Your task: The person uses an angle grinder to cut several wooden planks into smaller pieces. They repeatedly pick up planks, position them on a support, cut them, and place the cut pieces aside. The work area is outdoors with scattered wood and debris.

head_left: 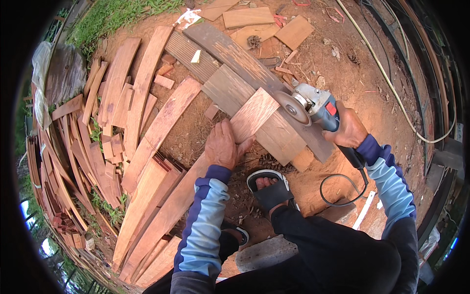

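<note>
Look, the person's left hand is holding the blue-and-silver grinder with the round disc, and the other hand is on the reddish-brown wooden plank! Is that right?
Not quite: the bare right hand holds the blue-and-silver grinder, as the head view shows. The other hand is indeed on the reddish-brown wooden plank.

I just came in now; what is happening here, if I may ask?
A person's right hand grips a grinder, with its disc close to the end of a plank. The left hand lies on that plank, which rests across darker boards. Whether the disc touches the plank, I cannot tell from this view.
</note>
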Tool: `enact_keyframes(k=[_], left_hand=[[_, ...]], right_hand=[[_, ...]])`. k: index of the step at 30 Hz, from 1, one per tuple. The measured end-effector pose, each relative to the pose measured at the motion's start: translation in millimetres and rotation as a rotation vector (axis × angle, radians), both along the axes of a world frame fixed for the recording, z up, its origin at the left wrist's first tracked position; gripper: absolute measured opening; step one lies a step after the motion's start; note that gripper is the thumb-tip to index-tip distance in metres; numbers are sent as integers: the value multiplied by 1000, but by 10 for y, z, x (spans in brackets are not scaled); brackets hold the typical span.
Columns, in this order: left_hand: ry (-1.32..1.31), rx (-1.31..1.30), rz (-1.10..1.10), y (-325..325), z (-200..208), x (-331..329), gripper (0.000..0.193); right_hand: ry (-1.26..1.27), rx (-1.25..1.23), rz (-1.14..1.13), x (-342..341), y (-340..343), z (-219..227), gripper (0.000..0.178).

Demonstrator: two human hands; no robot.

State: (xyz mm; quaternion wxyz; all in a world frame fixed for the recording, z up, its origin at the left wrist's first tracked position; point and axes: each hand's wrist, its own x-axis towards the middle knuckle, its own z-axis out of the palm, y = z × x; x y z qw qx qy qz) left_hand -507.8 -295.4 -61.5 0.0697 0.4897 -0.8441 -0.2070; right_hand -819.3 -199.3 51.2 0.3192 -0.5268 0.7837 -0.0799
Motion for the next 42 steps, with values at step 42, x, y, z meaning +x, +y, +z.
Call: enact_keyframes(k=[42], left_hand=[[67,-54,-1,9,-73,10,70]], right_hand=[[12,15,22,16,-198,-87,62]])
